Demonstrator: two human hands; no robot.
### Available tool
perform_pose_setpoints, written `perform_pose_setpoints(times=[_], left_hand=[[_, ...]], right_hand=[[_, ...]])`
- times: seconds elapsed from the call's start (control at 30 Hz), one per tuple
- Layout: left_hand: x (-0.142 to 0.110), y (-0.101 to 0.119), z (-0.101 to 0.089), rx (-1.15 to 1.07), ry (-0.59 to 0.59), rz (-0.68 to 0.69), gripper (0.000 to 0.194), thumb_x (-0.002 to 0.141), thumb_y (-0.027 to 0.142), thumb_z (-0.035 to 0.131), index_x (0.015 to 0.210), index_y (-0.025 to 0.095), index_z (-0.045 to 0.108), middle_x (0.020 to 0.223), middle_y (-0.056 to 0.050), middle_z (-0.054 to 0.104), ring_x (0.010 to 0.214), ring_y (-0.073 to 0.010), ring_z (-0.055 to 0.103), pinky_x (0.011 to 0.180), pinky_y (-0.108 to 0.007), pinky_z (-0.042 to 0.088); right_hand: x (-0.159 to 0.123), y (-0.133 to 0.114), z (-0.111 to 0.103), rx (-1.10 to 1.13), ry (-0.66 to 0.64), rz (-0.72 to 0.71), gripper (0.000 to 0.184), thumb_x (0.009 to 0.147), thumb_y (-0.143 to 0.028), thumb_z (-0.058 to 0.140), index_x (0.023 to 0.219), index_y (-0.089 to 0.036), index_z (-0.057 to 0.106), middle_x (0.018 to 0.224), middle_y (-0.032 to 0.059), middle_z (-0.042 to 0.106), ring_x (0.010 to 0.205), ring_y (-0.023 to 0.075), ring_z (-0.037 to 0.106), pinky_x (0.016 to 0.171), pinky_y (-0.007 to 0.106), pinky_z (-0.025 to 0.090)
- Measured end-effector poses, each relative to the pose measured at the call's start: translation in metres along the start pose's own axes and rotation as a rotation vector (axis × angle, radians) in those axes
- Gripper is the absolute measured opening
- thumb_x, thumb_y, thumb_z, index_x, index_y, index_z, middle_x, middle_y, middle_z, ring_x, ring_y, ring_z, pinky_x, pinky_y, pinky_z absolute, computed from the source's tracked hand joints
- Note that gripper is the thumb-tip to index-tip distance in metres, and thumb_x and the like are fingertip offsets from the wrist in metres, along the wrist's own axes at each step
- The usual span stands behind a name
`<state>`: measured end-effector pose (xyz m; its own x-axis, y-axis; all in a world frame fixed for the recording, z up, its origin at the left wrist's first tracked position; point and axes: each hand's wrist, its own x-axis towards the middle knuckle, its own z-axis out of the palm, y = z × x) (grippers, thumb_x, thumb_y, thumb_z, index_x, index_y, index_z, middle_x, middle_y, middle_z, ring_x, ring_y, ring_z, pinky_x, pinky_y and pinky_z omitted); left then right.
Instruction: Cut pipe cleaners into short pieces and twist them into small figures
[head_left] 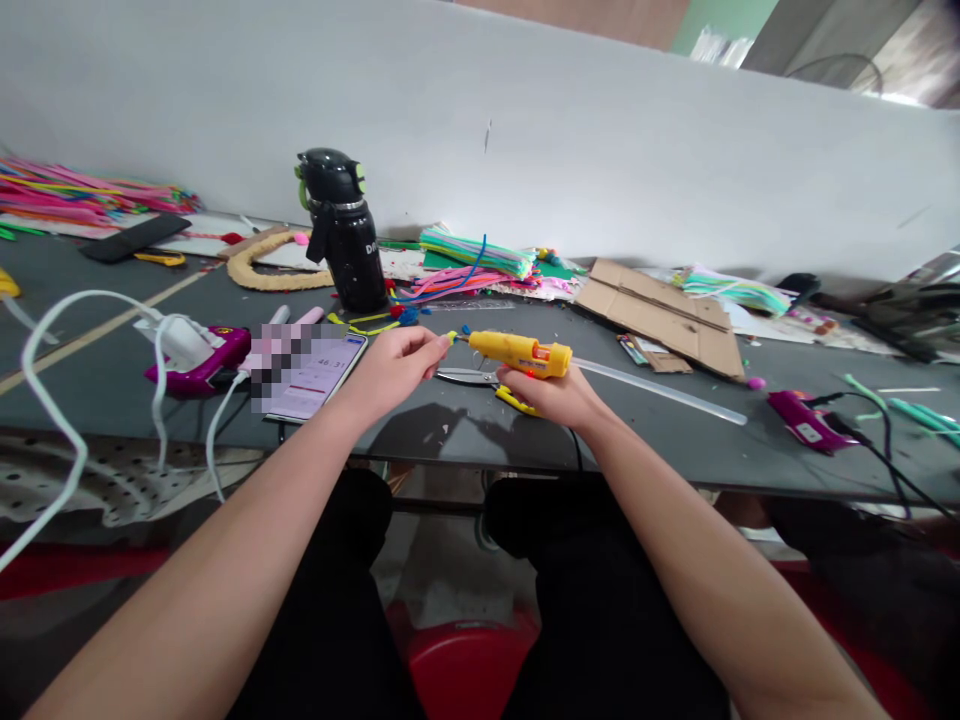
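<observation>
My right hand (551, 398) is wrapped round the handle of a yellow glue gun (521, 353), held level just above the dark table (450, 420), nozzle pointing left. A clear glue stick (660, 392) sticks out of its back to the right. My left hand (397, 362) is pinched on a small yellow-green piece (451, 338) right at the nozzle tip. Scissors with yellow handles (480, 378) lie on the table under the gun.
A phone (319, 375) with a white cable lies left of my left hand, beside a magenta glue gun (199, 358). A black bottle (345, 230), pipe-cleaner bundles (476, 255) and cardboard (660, 315) stand behind. Another magenta glue gun (806, 422) lies right.
</observation>
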<state>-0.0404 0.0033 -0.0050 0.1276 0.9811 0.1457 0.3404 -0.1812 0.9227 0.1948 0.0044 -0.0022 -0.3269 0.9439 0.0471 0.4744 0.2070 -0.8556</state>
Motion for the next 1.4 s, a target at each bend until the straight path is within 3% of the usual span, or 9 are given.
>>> perform_pose_setpoints(times=[0.93, 1.4], left_hand=[[-0.0036, 0.0090, 0.0000, 0.033, 0.000, -0.015, 0.044, 0.085, 0.058, 0.063, 0.068, 0.019, 0.056, 0.060, 0.002, 0.051, 0.054, -0.0113, 0.042, 0.052, -0.025, 0.032], [-0.0023, 0.0060, 0.0004, 0.115, 0.025, -0.001, 0.043, 0.083, 0.060, 0.065, 0.076, 0.018, 0.062, 0.061, 0.001, 0.052, 0.053, -0.0112, 0.041, 0.050, -0.025, 0.028]], right_hand=[[0.0018, 0.0053, -0.0006, -0.080, 0.044, -0.013, 0.024, 0.081, -0.042, 0.062, 0.085, -0.019, 0.068, 0.073, 0.0005, 0.062, 0.069, 0.0171, 0.055, 0.064, 0.029, 0.045], [0.0017, 0.0063, -0.0008, -0.118, 0.068, -0.004, 0.025, 0.081, -0.043, 0.062, 0.085, -0.019, 0.069, 0.070, 0.0004, 0.061, 0.067, 0.0171, 0.055, 0.061, 0.030, 0.044]])
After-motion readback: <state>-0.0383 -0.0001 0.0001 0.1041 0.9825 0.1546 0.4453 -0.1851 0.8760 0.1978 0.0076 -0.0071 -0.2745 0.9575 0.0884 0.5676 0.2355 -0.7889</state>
